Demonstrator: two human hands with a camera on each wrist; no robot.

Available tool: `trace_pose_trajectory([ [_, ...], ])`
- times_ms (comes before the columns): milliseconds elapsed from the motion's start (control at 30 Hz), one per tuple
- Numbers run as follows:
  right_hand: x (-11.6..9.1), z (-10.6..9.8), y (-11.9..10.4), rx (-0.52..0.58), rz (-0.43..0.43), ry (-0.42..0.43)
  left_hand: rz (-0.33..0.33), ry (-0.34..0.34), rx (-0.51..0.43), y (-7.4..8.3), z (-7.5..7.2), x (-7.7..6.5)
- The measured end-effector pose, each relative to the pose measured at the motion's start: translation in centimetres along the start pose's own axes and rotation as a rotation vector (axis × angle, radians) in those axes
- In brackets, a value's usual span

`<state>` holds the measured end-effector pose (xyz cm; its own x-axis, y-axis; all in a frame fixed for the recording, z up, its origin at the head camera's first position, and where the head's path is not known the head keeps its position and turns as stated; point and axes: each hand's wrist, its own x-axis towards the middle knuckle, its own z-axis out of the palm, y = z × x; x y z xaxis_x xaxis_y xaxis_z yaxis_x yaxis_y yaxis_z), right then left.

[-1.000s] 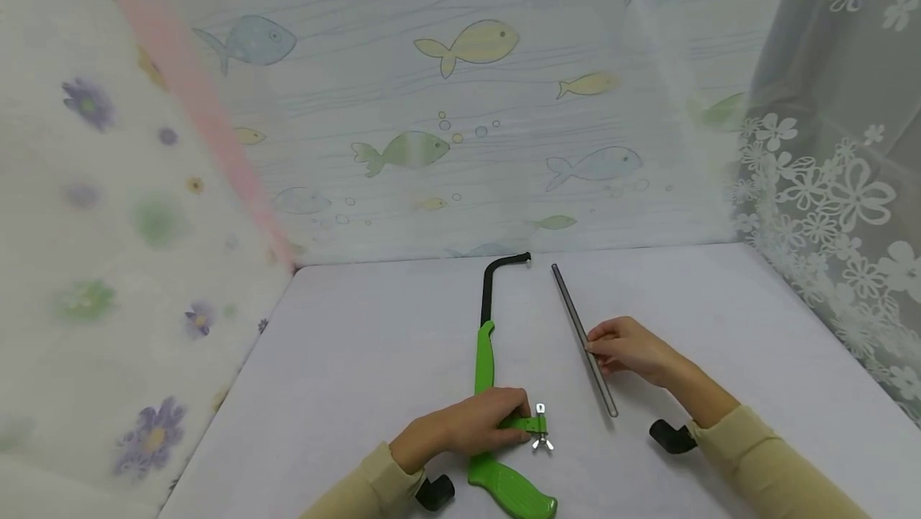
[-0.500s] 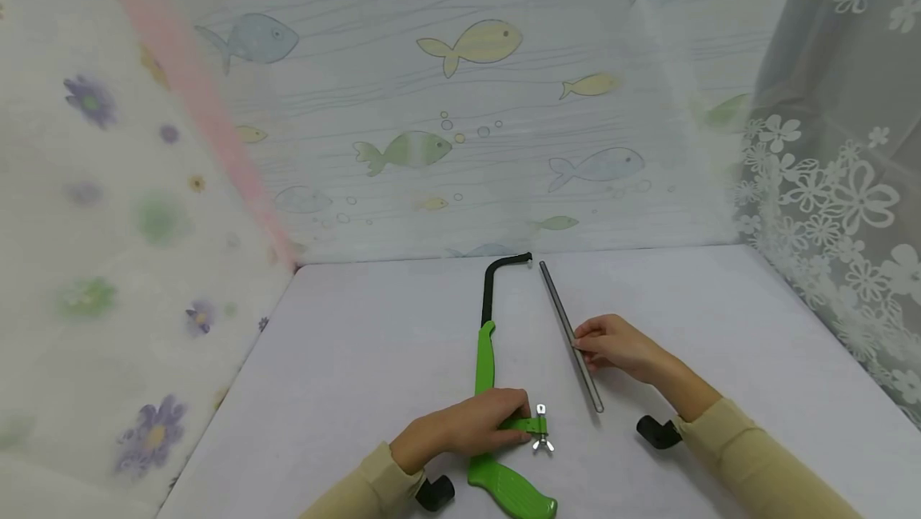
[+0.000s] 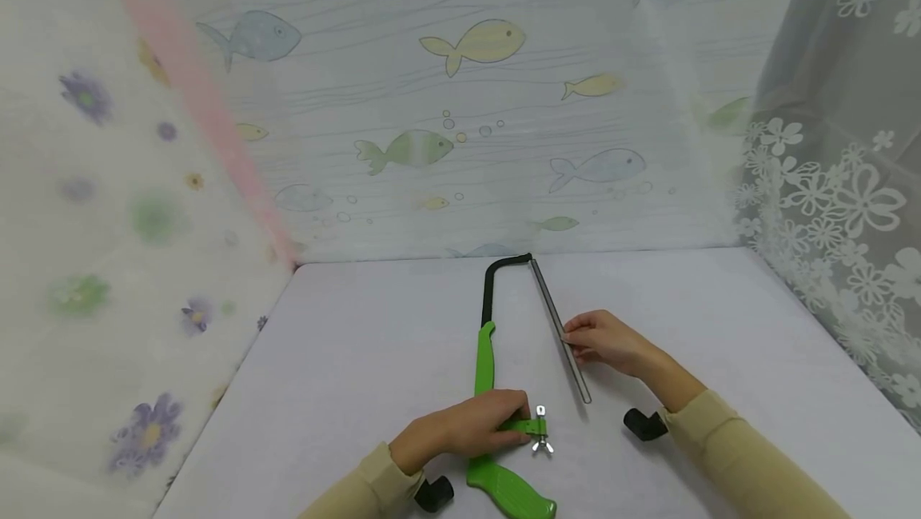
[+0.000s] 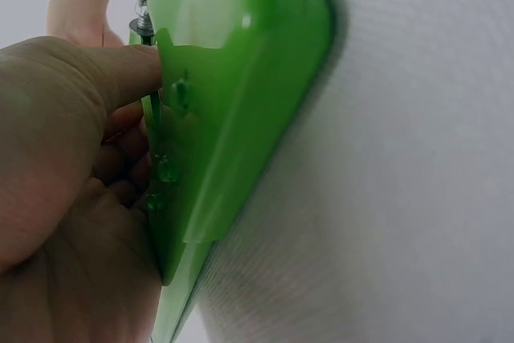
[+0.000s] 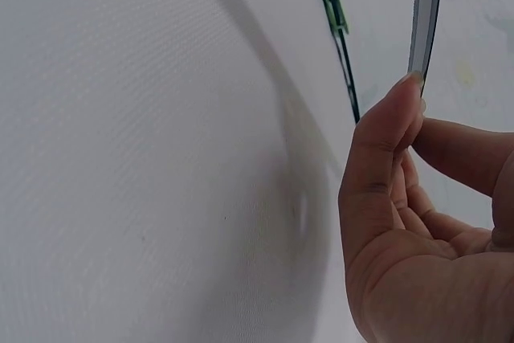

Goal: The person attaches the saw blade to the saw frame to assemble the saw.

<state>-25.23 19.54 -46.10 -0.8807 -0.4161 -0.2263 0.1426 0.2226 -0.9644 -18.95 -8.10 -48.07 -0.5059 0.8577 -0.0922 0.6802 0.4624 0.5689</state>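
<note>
A green and black hacksaw frame [image 3: 485, 359] lies on the white table, its black bent end pointing away. My left hand [image 3: 478, 423] grips the frame's green body near the handle, thumb against the side in the left wrist view. Beside that hand, a green tab carries a metal post with a wing nut [image 3: 543, 447]. My right hand [image 3: 612, 343] pinches a long grey hacksaw blade [image 3: 548, 295] between thumb and forefinger near its middle. The blade's far end overlaps the frame's black tip [image 3: 529, 257]; its near end slants right. Fine teeth show along the blade [image 5: 426, 14] in the right wrist view.
Black wrist-camera mounts [image 3: 434, 495] show at both cuffs. A curtain printed with fish [image 3: 471, 143] hangs at the table's back edge, with flowered fabric [image 3: 86, 263] on the left and lace [image 3: 842, 183] on the right.
My right hand has moved left with the blade, bringing its far end to the frame's black tip. My left hand and the hacksaw frame have stayed in place.
</note>
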Motion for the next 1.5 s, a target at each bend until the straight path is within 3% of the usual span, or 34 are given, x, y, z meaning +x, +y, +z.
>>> trace_pose_trajectory([
  [700,1.0,0.4,0.3,0.046,0.073,0.006,0.018,0.01,-0.008,0.0,0.0,-0.2],
  [1500,0.8,1.6,-0.2,-0.056,0.153,0.067,0.018,0.019,-0.02,0.0,-0.1,-0.3],
])
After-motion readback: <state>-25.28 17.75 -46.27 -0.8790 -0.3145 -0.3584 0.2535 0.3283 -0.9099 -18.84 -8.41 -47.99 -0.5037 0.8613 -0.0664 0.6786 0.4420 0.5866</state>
